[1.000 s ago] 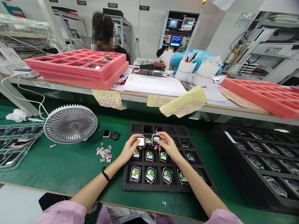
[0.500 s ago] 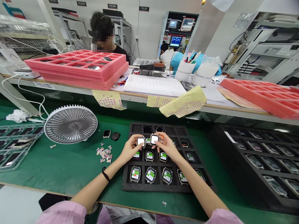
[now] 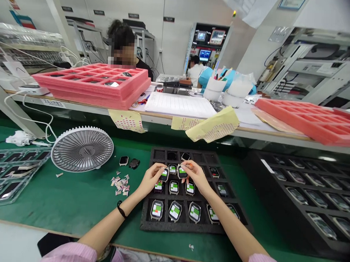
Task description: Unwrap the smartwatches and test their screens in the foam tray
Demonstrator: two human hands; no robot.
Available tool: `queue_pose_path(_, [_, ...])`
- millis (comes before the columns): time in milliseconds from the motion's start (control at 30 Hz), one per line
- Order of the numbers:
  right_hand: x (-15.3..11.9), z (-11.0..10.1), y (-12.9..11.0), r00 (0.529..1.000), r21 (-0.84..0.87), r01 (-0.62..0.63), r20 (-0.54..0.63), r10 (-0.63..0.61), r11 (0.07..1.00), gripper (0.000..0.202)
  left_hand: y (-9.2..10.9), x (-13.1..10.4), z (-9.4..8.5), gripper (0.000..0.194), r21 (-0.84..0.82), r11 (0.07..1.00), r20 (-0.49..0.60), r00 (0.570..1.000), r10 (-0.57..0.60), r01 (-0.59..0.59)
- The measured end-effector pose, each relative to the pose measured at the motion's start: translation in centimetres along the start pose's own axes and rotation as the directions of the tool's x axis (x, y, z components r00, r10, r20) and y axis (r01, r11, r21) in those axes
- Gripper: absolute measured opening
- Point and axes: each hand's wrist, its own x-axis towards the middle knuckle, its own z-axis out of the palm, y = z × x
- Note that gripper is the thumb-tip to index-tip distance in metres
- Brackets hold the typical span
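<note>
My left hand (image 3: 152,179) is closed on a smartwatch case without a strap, its screen showing green and white blocks. Another strapless watch case (image 3: 182,171) is pinched in my right hand (image 3: 196,175), also with green and white on its screen. Both are held just above a black foam tray (image 3: 188,227) with square compartments. Several watch cases lie in it, such as one lit watch case (image 3: 175,211) in the front row, most with green and white screens. A watch (image 3: 186,156) in the back row has a dark screen.
Left of the tray lie two watch cases (image 3: 123,161), a pile of small paper tabs (image 3: 121,185) and a round fan (image 3: 85,148). A larger black tray (image 3: 272,212) of watches stands right. Pink foam trays (image 3: 89,90) sit on the shelf; a person (image 3: 122,47) is behind it.
The two held watches' screens have gone from plain white to green and white blocks. Both hands have shifted only slightly, keeping hold of the watches.
</note>
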Motion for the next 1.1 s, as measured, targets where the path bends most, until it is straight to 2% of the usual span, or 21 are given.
queue_pose_path(167, [0.0,-0.1,0.6,1.0,0.019,-0.001,0.018,0.0,1.0,0.033,-0.7,-0.1,0.2,0.041,-0.064,0.998,-0.004,1.0,0.007,-0.007])
queue_pose_path(333, [0.5,-0.1,1.0,0.998,0.027,0.032,0.045,-0.033,0.999,0.039,-1.1,0.1,0.1,0.045,-0.043,0.999,0.025,0.999,0.022,-0.021])
queue_pose_path(633, [0.6,-0.2,0.8,0.997,0.023,0.019,0.077,-0.021,1.0,0.035,-0.7,0.4,-0.2,0.044,-0.001,1.0,0.034,0.999,0.018,-0.018])
queue_pose_path(1100, [0.3,-0.1,0.6,0.996,0.013,0.008,0.089,-0.009,1.0,0.037,-0.4,0.0,0.0,0.04,-0.056,0.998,0.06,0.998,0.014,-0.011])
